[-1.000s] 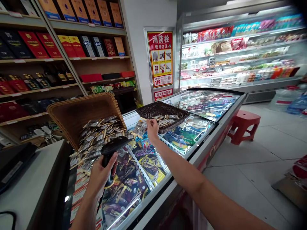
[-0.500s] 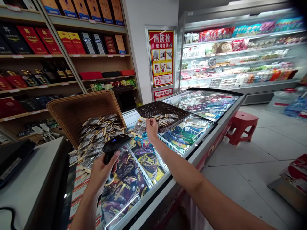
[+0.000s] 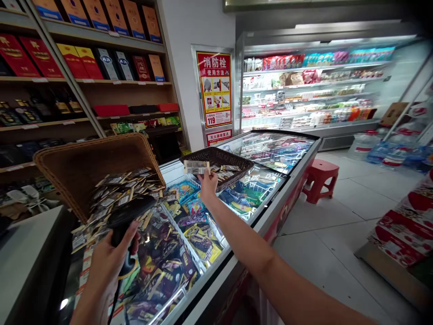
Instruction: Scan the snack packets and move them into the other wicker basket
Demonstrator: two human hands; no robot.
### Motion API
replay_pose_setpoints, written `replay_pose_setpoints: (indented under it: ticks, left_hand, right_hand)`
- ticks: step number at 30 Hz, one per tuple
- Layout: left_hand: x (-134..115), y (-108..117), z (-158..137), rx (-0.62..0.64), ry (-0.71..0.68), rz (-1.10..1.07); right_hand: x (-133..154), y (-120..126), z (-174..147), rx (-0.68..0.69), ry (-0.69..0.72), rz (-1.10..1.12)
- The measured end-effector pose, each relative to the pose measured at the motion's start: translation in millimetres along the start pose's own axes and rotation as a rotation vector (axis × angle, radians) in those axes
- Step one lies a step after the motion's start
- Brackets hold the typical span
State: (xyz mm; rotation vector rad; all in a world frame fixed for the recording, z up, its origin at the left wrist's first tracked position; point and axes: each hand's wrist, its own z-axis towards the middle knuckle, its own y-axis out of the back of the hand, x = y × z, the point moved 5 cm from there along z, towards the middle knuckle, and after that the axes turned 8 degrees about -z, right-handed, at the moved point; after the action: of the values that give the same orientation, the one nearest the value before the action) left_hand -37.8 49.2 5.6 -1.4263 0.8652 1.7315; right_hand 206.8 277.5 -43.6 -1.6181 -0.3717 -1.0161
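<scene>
My left hand is wrapped round the handle of a black barcode scanner, its cord hanging down past the wrist. Between the thumb and fingers of my right hand is a small flat packet, clear in the middle with pale ends, raised in front of a dark woven basket. Similar packets lie in that basket. To the left, a tipped brown wicker basket spills a heap of like packets onto the glass top of the freezer.
The chest freezer holds bagged ice creams in wire baskets. A grey counter stands at left. A red stool, stacked red-and-white cartons and water bottles are on the floor at right. Shelves of boxes rise behind.
My right hand has lifted the packet and turned it flat toward me. The scanner in my left hand sits farther left and lower in view. The whole view has swung right.
</scene>
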Motion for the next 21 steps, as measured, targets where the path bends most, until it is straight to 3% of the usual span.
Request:
replay_pose_setpoints:
  ticks: [3, 5, 10, 13, 16, 19, 21]
  left_hand:
    - [-6.4, 14.1, 5.6, -0.119, -0.001, -0.121]
    - [-12.0, 26.8, 6.0, -0.267, -0.016, -0.220]
    - [-15.5, 50.3, 3.3, -0.526, -0.038, -0.368]
    - [-12.4, 54.6, 3.8, -0.566, -0.056, -0.370]
    - [-9.8, 53.4, 4.9, -0.562, -0.068, -0.351]
    - [-9.3, 50.1, 5.6, -0.531, -0.073, -0.336]
    - [-9.5, 48.3, 5.7, -0.507, -0.077, -0.329]
  right_hand:
    - [-1.1, -0.1, 0.1, -0.028, -0.007, 0.071]
    - [-5.5, -3.4, -8.8, 0.039, -0.012, 0.039]
    - [-26.8, -24.7, -56.9, 0.463, 0.012, -0.279]
    - [-53.8, -43.2, -92.9, 0.702, -0.039, -0.648]
    - [-78.4, -65.0, -123.4, 0.800, -0.076, -0.893]
    - [-86.2, -91.5, -144.6, 0.856, 0.094, -0.959]
    - [-86.5, -106.0, -154.0, 0.967, 0.265, -1.004]
